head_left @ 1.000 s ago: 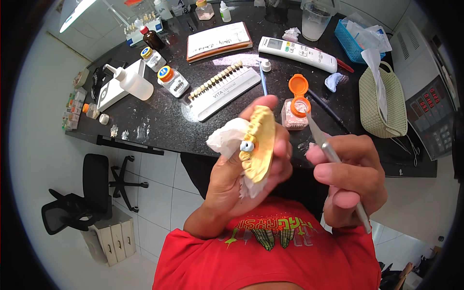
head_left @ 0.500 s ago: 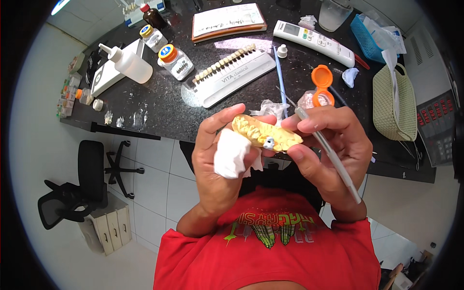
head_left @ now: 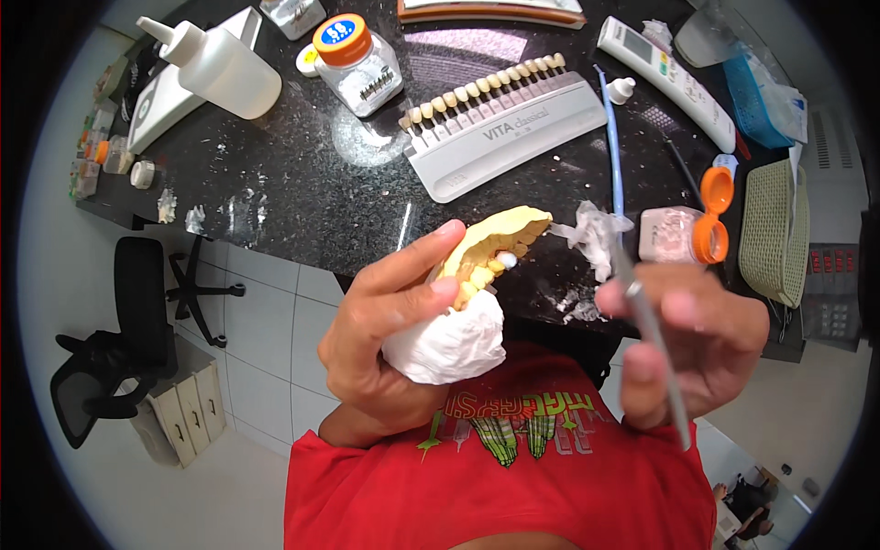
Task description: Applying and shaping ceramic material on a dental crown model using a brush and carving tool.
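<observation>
My left hand [head_left: 376,321] is closed round a yellow dental cast [head_left: 490,240] and a crumpled white tissue [head_left: 449,344], which lies against the cast's lower end. One whitish-grey tooth crown [head_left: 506,260] stands out among the cast's yellow teeth. To the right, apart from the cast, my right hand [head_left: 692,339] holds a slim metal dental instrument [head_left: 653,330], slanted and blurred by motion. Its upper tip is hard to make out in front of a crumpled clear plastic scrap [head_left: 594,234] on the black worktop.
A tooth shade guide [head_left: 513,133] lies beyond my hands, with a blue-handled brush [head_left: 613,147] beside it. Around them stand an orange-lidded jar [head_left: 362,73], a squeeze bottle [head_left: 229,69], an open pink-powder jar [head_left: 674,235], a remote control [head_left: 669,78] and a woven basket [head_left: 775,238].
The cast has been turned in my left hand and tilted. My right hand has let go of the cast and moved right and down with the instrument. The view has shifted nearer the worktop.
</observation>
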The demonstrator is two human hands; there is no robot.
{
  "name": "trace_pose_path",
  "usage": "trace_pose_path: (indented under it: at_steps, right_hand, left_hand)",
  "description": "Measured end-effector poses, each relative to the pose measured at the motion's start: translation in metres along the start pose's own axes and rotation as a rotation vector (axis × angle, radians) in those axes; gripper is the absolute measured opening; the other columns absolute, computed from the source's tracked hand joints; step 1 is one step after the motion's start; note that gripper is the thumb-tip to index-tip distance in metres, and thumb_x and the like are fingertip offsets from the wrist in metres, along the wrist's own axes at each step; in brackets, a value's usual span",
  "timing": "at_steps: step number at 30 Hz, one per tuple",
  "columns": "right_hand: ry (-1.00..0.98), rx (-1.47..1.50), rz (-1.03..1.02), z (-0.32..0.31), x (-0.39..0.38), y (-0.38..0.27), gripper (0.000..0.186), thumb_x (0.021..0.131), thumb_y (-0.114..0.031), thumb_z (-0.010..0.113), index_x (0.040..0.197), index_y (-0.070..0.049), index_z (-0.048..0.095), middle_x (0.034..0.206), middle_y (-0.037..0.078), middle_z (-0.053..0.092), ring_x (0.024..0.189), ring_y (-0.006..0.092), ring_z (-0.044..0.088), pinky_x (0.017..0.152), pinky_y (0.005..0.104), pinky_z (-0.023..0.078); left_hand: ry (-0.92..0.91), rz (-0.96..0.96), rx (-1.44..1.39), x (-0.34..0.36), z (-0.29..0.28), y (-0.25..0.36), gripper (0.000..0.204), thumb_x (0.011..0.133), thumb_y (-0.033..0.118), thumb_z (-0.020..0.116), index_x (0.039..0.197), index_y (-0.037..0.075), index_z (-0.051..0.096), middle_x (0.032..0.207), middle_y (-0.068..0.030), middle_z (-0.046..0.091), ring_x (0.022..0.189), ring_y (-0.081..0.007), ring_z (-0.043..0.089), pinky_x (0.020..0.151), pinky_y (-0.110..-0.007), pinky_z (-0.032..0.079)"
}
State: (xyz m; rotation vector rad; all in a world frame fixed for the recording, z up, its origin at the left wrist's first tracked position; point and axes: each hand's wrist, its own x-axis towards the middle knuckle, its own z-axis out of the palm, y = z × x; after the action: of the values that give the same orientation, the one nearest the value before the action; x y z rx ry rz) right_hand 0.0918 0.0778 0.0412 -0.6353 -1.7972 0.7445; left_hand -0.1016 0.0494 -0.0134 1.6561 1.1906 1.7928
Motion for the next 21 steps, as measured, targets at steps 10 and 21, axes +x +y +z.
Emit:
trace_pose_path:
  at_steps: [10, 21]
  right_hand:
    - [-0.096, -0.085, 0.086, 0.007, -0.001, 0.014, 0.029, 0.061, 0.001, 0.077, 0.089, -0.003, 0.071, 0.077, 0.009, 0.064, 0.061, 0.0143, 0.06, 0.048, 0.0223, 0.046]
    - [0.028, -0.09, 0.103, 0.016, -0.009, 0.015, 0.023, 0.062, -0.001, 0.074, 0.082, -0.001, 0.065, 0.07, 0.011, 0.064, 0.056, 0.018, 0.062, 0.047, 0.0244, 0.049]
  left_hand:
    - [-0.009, 0.142, 0.088, -0.003, 0.003, -0.018, 0.029, 0.076, 0.006, 0.077, 0.094, -0.004, 0.057, 0.104, -0.0325, 0.06, 0.091, -0.0364, 0.068, 0.074, -0.033, 0.061]
    - [-0.057, 0.276, 0.184, -0.007, 0.002, -0.021, 0.023, 0.08, 0.0, 0.071, 0.094, -0.008, 0.054, 0.101, -0.0303, 0.057, 0.089, -0.0395, 0.067, 0.077, -0.038, 0.062]
